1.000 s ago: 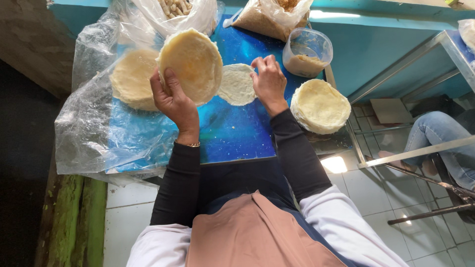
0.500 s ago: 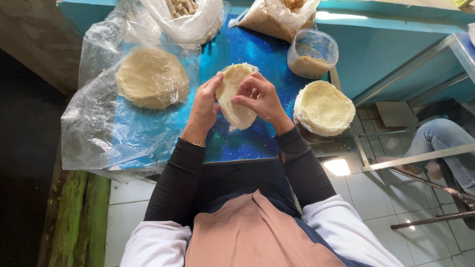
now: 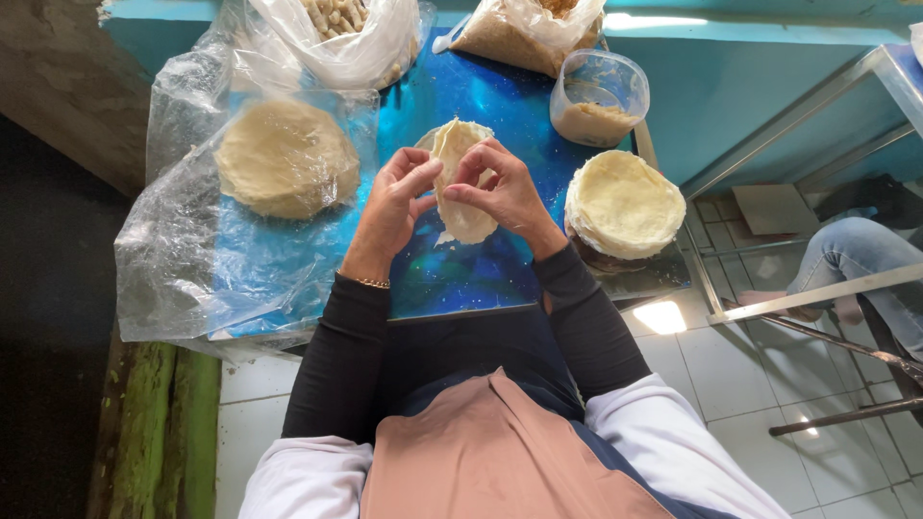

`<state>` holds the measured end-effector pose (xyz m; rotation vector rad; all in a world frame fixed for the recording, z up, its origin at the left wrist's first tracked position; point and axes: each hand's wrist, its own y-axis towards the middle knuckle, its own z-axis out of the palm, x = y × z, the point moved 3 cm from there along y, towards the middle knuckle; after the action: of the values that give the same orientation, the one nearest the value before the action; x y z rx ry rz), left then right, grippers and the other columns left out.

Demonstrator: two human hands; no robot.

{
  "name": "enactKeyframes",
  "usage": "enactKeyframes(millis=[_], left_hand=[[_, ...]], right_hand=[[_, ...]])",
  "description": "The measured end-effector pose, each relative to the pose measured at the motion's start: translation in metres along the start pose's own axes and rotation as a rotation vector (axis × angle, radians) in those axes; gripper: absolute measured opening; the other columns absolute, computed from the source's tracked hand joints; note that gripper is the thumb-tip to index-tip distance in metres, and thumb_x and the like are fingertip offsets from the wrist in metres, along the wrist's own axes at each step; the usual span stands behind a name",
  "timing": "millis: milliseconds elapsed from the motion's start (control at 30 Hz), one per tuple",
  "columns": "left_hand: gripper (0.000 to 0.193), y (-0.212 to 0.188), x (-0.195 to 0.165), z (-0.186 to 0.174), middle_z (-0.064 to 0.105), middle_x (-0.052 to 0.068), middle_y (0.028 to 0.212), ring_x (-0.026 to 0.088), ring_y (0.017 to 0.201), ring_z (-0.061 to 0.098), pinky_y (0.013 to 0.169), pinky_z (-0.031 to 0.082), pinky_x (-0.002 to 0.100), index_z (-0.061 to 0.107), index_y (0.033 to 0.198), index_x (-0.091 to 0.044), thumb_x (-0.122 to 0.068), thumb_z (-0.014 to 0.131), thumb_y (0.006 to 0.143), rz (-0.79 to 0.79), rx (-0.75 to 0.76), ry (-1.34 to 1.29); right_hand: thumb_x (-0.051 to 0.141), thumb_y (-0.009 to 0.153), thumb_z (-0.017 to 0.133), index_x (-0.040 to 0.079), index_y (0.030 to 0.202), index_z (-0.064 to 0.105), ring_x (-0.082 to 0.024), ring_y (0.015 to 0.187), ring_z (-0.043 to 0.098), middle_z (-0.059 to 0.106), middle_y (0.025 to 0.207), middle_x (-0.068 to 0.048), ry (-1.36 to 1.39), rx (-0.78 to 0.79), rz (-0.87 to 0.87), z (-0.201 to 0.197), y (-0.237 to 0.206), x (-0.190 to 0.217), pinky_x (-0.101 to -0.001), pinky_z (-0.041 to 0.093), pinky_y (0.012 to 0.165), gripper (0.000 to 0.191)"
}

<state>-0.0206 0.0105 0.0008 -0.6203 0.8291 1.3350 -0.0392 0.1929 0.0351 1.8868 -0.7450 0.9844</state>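
While both hands pinch it, I log one thin dough wrapper (image 3: 461, 187), folded, mid-surface.
Left hand (image 3: 394, 207), right hand (image 3: 500, 192) grip narrowly; overpinching could tear it.

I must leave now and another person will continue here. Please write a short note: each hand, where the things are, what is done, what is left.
Left hand and right hand together hold one thin dough sheet above the blue table, folded between the fingers.
Stack of sheets on clear plastic lies to the left; a second stack to the right.
Tub of brown filling stands at the back right, with bags behind.
Done: one sheet picked up and partly folded.
Left: both stacks. Whether this sheet already holds filling cannot be seen.
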Motion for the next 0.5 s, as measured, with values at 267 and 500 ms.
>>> enactKeyframes(millis=[267, 500], left_hand=[[0.016, -0.004, 0.004, 0.003, 0.066, -0.001, 0.105, 0.009, 0.101, 0.064, 0.085, 0.055, 0.03, 0.063, 0.101, -0.013, -0.025, 0.073, 0.1, -0.011, 0.059, 0.016], [0.013, -0.004, 0.001, 0.006, 0.069, -0.001, 0.108, 0.01, 0.1, 0.065, 0.086, 0.056, 0.032, 0.066, 0.099, -0.013, -0.024, 0.074, 0.097, 0.02, 0.074, 0.051]], right_hand=[[0.024, 0.087, 0.088, 0.007, 0.094, 0.064, -0.003, 0.084, 0.06, 0.056, 0.1, 0.003, -0.007, -0.054, -0.014, -0.002, -0.001, -0.004, -0.0177, 0.049, 0.061, 0.031], [0.012, 0.097, 0.071, 0.006, 0.1, 0.064, -0.005, 0.09, 0.059, 0.056, 0.101, 0.004, 0.168, -0.026, 0.038, -0.009, -0.004, -0.012, -0.0215, 0.051, 0.069, 0.009]])
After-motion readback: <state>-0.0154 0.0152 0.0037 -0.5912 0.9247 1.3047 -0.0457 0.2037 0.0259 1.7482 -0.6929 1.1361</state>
